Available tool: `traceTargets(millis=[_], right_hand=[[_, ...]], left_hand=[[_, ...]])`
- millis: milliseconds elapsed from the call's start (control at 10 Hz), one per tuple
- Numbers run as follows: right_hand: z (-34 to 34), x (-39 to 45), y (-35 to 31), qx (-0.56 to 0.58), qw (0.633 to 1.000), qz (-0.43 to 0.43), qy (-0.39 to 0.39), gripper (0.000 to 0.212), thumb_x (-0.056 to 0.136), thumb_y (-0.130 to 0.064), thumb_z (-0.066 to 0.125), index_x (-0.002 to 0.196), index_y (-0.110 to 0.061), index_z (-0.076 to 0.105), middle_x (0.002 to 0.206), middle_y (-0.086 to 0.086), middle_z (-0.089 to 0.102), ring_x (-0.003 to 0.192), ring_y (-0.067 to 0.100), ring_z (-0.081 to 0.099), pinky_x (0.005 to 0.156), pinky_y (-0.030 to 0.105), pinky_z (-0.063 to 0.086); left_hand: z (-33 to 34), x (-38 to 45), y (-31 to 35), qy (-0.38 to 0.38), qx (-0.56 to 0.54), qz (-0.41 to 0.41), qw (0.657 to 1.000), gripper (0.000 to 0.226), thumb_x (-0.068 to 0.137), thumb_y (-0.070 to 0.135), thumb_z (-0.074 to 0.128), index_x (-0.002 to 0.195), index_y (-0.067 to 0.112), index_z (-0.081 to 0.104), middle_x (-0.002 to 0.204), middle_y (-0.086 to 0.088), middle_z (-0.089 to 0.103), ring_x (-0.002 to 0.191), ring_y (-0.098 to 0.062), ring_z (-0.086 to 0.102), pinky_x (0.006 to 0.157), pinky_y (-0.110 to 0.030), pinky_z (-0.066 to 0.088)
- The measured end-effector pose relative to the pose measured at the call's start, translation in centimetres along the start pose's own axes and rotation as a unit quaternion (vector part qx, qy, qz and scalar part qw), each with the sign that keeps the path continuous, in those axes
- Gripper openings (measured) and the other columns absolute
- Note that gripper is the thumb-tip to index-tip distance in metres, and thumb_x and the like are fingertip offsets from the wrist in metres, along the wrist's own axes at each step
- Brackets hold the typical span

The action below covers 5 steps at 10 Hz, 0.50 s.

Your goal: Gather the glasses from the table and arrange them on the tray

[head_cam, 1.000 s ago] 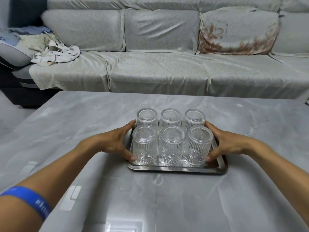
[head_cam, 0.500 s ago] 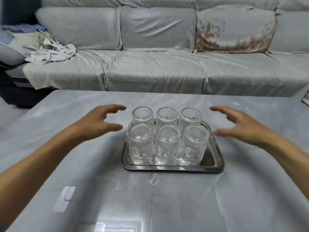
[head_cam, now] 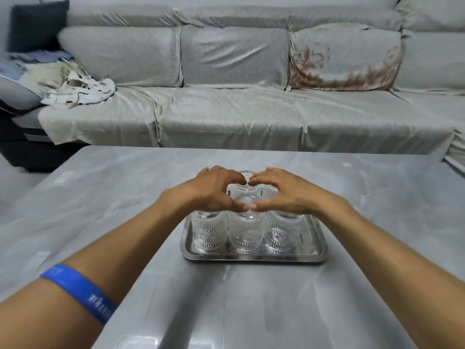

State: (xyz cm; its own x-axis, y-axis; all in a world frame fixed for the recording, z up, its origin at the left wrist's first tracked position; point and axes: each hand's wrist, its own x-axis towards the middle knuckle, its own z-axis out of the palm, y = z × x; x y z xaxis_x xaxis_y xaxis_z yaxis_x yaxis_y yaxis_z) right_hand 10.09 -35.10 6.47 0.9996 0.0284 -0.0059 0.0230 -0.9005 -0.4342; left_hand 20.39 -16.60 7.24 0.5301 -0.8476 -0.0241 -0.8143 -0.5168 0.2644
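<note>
My left hand (head_cam: 214,191) and my right hand (head_cam: 281,192) hover together above the cluster of clear ribbed drinking glasses (head_cam: 245,231), palms down and fingers curved. The thumb tips nearly meet low in the middle and the forefinger tips nearly meet farther out, so the two hands frame a heart-shaped gap over the middle of the cluster. Neither hand closes on anything; both are half curled, with nothing between fingers and palm. Whether my palms touch the rims below them I cannot tell.

The glasses stand upright and packed close on a rectangular shiny metal tray (head_cam: 254,258) with a raised rim and rounded corners. Three stand in the near row, side by side and just about touching, their patterned walls plain to see. Behind them my hands hide most of the far row; through the gap I see the rim of one middle glass and slivers of others. The tray sits flat on the smooth grey marble-look table (head_cam: 125,197), near its middle.

A blue band with pale lettering (head_cam: 80,290) circles my left forearm. Beyond the table runs a long sofa under a pale grey patterned cover (head_cam: 226,117), with a rumpled white cloth with dark marks (head_cam: 80,90) lying at its left end.
</note>
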Motion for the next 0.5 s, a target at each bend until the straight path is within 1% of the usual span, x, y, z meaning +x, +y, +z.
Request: traceTargets(millis=[100,200,300,400,500], right_hand=[[-1.5,-1.7,2.2,0.074,0.995,0.035,0.059,0.065,0.076,-0.053,0.07,0.135,-0.035,0.05,0.152,-0.011,0.038,0.143,0.009,0.023,0.117,0.037,0.019],[-2.5,-3.3,4.3,0.08,0.993,0.055,0.061,0.061,0.077,-0.043,0.074,0.134,-0.035,0.052,0.15,-0.012,0.04,0.141,0.006,0.027,0.115,0.032,0.021],[-2.3,-4.4,6.0,0.063,0.997,0.046,0.026,0.052,0.081,-0.039,0.071,0.13,-0.037,0.055,0.149,-0.012,0.043,0.14,0.005,0.029,0.116,0.037,0.023],[-2.0,-4.3,6.0,0.079,0.995,0.047,0.032,0.048,0.081,-0.041,0.07,0.127,-0.04,0.057,0.146,-0.012,0.045,0.138,0.007,0.034,0.115,0.04,0.027],[-1.7,-4.9,5.6,0.085,0.991,0.057,0.084,0.05,0.08,-0.051,0.067,0.128,-0.041,0.055,0.148,-0.014,0.043,0.14,0.007,0.031,0.115,0.041,0.028]], left_hand=[[-0.9,-1.9,-2.0,0.046,-0.052,-0.025,0.997,0.079,0.068,0.061,0.062,0.137,0.025,0.049,0.15,0.002,0.043,0.139,-0.021,0.035,0.116,-0.046,0.026],[-1.5,-3.6,-4.1,0.036,-0.055,-0.061,0.996,0.077,0.067,0.055,0.06,0.137,0.026,0.049,0.15,0.003,0.042,0.139,-0.02,0.035,0.115,-0.043,0.027],[-1.3,-4.9,-5.5,0.019,-0.059,-0.065,0.996,0.067,0.072,0.048,0.061,0.134,0.026,0.052,0.15,0.003,0.044,0.137,-0.018,0.038,0.114,-0.042,0.031],[-1.3,-4.7,-5.3,0.023,-0.069,-0.059,0.996,0.058,0.079,0.042,0.066,0.133,0.024,0.053,0.149,0.003,0.045,0.137,-0.018,0.039,0.112,-0.036,0.031],[-1.5,-5.1,-4.6,0.062,-0.127,-0.076,0.987,0.058,0.081,0.046,0.067,0.134,0.027,0.052,0.147,0.003,0.047,0.132,-0.016,0.044,0.106,-0.034,0.035]])
